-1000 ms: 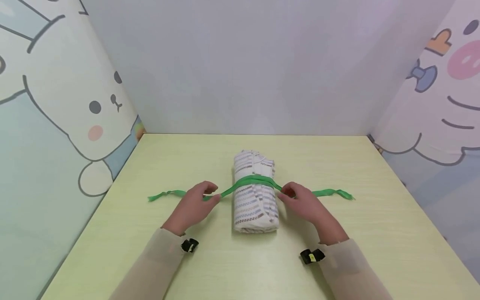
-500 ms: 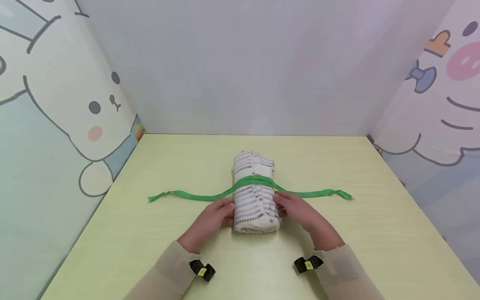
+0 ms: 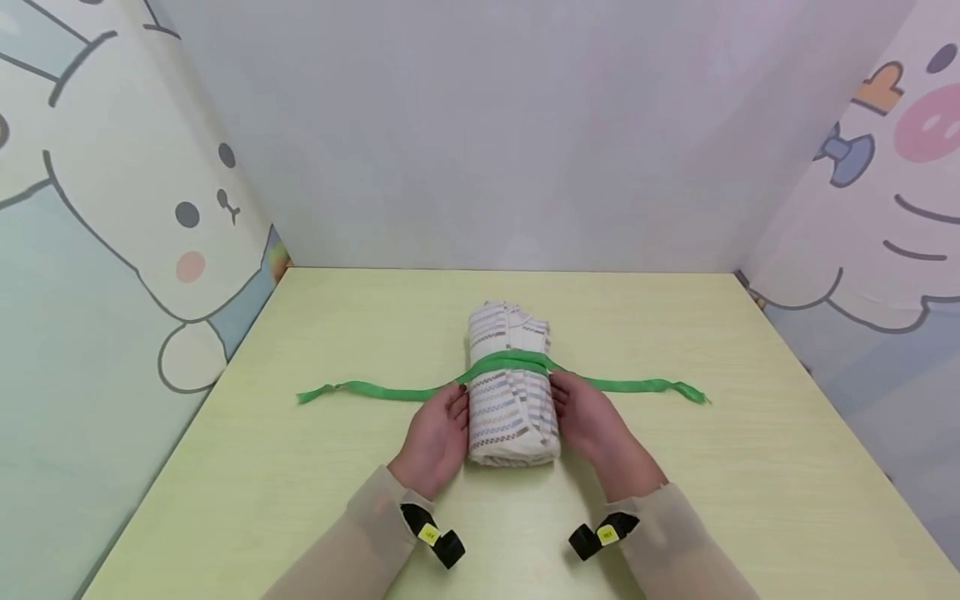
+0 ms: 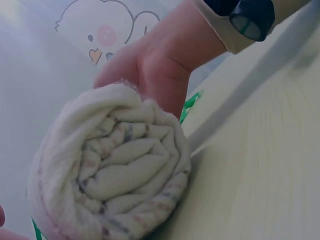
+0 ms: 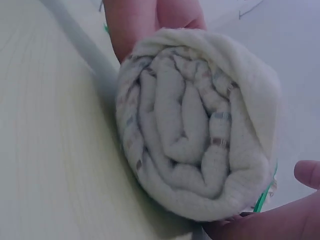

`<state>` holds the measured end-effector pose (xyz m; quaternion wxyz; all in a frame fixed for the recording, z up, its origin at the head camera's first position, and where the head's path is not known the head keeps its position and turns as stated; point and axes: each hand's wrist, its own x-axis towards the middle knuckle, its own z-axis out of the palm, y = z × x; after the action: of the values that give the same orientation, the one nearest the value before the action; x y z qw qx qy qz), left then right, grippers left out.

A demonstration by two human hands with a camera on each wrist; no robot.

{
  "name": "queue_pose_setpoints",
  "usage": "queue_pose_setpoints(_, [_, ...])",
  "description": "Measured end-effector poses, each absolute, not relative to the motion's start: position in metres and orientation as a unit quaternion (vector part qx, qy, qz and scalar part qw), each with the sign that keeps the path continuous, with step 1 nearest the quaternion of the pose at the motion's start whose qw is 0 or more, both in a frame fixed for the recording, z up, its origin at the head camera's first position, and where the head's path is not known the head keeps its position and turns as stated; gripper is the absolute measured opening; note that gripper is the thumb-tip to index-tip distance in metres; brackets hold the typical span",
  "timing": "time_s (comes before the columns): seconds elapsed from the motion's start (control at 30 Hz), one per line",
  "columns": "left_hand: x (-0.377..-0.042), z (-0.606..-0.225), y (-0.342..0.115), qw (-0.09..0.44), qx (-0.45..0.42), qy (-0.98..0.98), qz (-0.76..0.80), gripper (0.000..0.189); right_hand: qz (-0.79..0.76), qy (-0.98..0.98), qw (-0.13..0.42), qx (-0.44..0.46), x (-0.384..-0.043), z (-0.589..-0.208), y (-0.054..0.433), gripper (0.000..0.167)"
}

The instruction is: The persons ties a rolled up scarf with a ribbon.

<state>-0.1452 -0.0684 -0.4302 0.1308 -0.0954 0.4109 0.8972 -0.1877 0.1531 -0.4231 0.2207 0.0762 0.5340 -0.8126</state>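
A rolled towel (image 3: 506, 417), white with rows of small brown and blue dashes, lies lengthwise on the table. A green ribbon (image 3: 513, 360) crosses over its middle, and its two loose ends stretch out left and right on the tabletop. My left hand (image 3: 437, 437) is at the towel's left side, palm turned toward it, fingers near the ribbon. On the opposite side my right hand (image 3: 592, 425) rests against the towel, its fingertips partly hidden. The spiral end of the towel (image 4: 125, 170) faces the left wrist camera.
The pale wooden table (image 3: 675, 500) meets a plain light wall (image 3: 510, 133) at the back. Cartoon-printed panels (image 3: 112, 275) stand on both sides. A black wrist camera (image 3: 435, 535) is strapped at each cuff.
Both hands have let go of the ribbon ends and moved inward to the towel's sides. Over the last half second they turned palms inward and slid slightly forward. The towel has barely moved.
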Motion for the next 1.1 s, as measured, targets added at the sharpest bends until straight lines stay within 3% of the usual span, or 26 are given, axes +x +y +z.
queue_pose_setpoints(0.17, [-0.151,-0.436,-0.064,0.093,-0.129,0.365,0.917,0.064,-0.872,0.422,0.210,0.134,-0.198,-0.428,0.152,0.071])
queue_pose_setpoints(0.43, [-0.168,-0.439,-0.065,0.012,-0.155,0.358,0.921,0.062,-0.918,0.311,0.117,0.218,-0.215,-0.431,0.148,0.067])
queue_pose_setpoints(0.57, [-0.179,-0.438,-0.065,-0.018,-0.174,0.385,0.906,0.059,-0.925,0.289,0.082,0.233,-0.222,-0.428,0.148,0.061])
queue_pose_setpoints(0.7, [-0.190,-0.438,-0.064,-0.045,-0.202,0.383,0.900,0.045,-0.923,0.282,0.062,0.254,-0.229,-0.428,0.150,0.044])
queue_pose_setpoints(0.9, [-0.200,-0.435,-0.063,-0.060,-0.206,0.360,0.908,0.021,-0.929,0.269,0.051,0.251,-0.234,-0.429,0.152,0.019])
queue_pose_setpoints(1.1, [-0.205,-0.433,-0.064,-0.040,-0.199,0.323,0.925,0.020,-0.934,0.273,0.052,0.224,-0.234,-0.426,0.150,0.033])
